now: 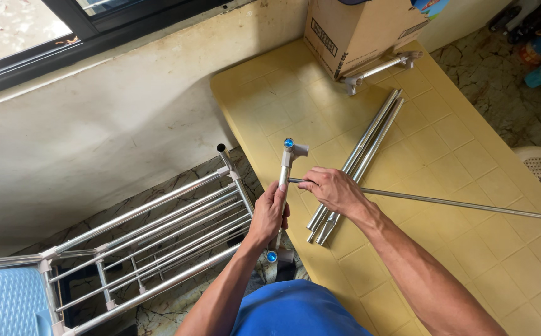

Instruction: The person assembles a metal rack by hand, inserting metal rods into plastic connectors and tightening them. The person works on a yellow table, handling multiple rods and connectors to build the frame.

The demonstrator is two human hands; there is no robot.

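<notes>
My left hand point(269, 213) grips a short steel tube point(283, 177) with grey plastic joints and blue caps at both ends, held roughly upright over the yellow tiled surface point(470, 249). My right hand point(329, 188) pinches a long thin steel rod point(445, 201) near its left end, where the rod meets the side of the tube. The rod runs out to the right, low above the tiles. A bundle of steel tubes point(361, 152) lies diagonally on the tiles just behind my right hand.
A part-built steel rack point(158, 242) lies on the marble floor at the left, by the wall. A cardboard box point(351, 31) and another jointed tube point(379, 67) sit at the far end. A blue plastic basket point(3, 302) is at bottom left.
</notes>
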